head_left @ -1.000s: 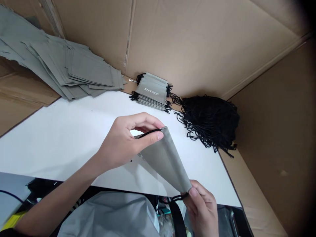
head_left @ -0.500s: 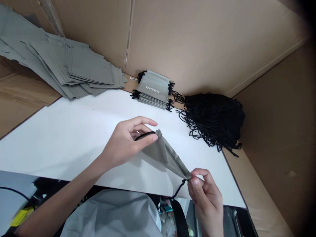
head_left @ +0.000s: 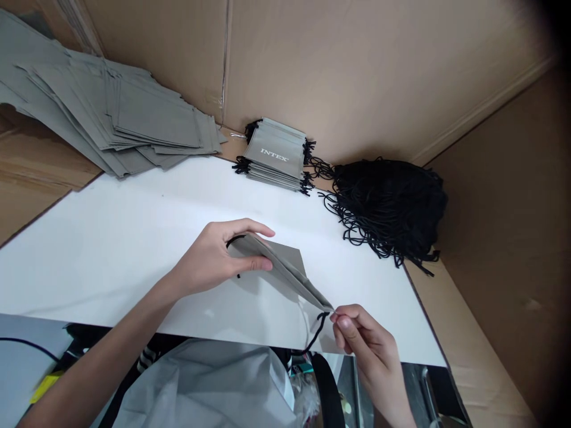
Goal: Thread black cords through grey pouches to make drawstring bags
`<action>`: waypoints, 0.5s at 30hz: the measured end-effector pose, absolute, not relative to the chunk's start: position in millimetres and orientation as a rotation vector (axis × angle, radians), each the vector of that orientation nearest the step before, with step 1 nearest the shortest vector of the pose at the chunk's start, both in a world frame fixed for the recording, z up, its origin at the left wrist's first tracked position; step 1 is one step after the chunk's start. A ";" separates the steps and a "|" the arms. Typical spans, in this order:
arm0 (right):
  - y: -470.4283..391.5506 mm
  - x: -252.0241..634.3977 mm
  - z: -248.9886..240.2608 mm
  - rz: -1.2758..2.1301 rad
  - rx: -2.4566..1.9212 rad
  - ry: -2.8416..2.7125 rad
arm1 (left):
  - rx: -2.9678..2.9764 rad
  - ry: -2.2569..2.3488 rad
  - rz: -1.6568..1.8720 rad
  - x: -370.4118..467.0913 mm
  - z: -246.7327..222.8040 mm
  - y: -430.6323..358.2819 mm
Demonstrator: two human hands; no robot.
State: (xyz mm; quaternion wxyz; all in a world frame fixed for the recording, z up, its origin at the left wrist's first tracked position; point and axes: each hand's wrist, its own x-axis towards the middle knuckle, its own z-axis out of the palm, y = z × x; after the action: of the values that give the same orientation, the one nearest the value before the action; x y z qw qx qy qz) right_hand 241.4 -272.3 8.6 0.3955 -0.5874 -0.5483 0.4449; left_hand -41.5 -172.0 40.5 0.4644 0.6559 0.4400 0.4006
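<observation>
Centrally, in the head view, a grey pouch (head_left: pixel 288 274) is held above the white tabletop (head_left: pixel 134 226), between its middle and its near edge. The left hand (head_left: pixel 223 255) grasps the pouch's left end, thumb on the front face, fingers partly spread behind. The right hand (head_left: pixel 369 345) has thumb and forefinger nearly together at the pouch's right corner; whether they grip it cannot be told. A black cord (head_left: pixel 314 336) trails from this corner toward the near edge. Along the far edge stands a stack of pouches (head_left: pixel 276 153), the uppermost printed "INTEX", with black cord ends at its sides. Grey fabric pieces (head_left: pixel 154 116) lie overlapped at the far left corner; a heap of black cords (head_left: pixel 390 205) occupies the far right corner.
</observation>
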 end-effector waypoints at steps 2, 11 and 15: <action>-271.2 241.1 9.8 1.106 -1.487 -1.417 | 1.664 1.047 0.987 -44.1 41.9 -172.8; -265.4 241.3 12.4 1.047 -1.502 -1.528 | 1.682 0.910 0.990 -45.7 45.7 -178.1; -263.0 242.2 10.9 1.006 -1.518 -1.566 | 1.666 0.970 0.960 -42.9 45.6 -180.1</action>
State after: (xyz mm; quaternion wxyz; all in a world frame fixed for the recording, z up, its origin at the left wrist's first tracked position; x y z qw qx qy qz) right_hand 242.2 -263.0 10.9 0.3615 -0.5895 -0.6077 0.3905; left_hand -42.9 -180.1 45.6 0.4742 0.6810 0.3967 0.3925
